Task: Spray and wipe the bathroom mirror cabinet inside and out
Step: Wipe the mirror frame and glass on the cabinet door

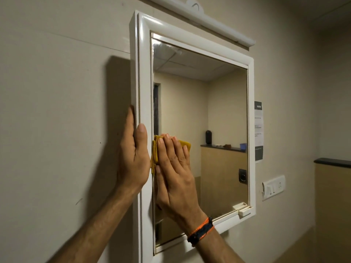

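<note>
A white-framed mirror cabinet (pixel 143 73) hangs on the beige wall, its door closed. My left hand (pixel 133 154) grips the cabinet's left frame edge, thumb on the front and fingers behind the side. With straight fingers, my right hand (pixel 174 168) presses a folded yellow cloth (pixel 187 145) flat against the mirror glass (pixel 209 111) near its lower left. A smeared patch (pixel 165 49) shows at the glass's top left. No spray bottle is in view.
A white tube light (pixel 218 25) sits above the cabinet. To the right, a paper notice (pixel 258 130) and a switch plate (pixel 273 186) are on the wall, and a dark ledge (pixel 332 162) juts out. A small white latch (pixel 245 210) sits at the frame's lower right.
</note>
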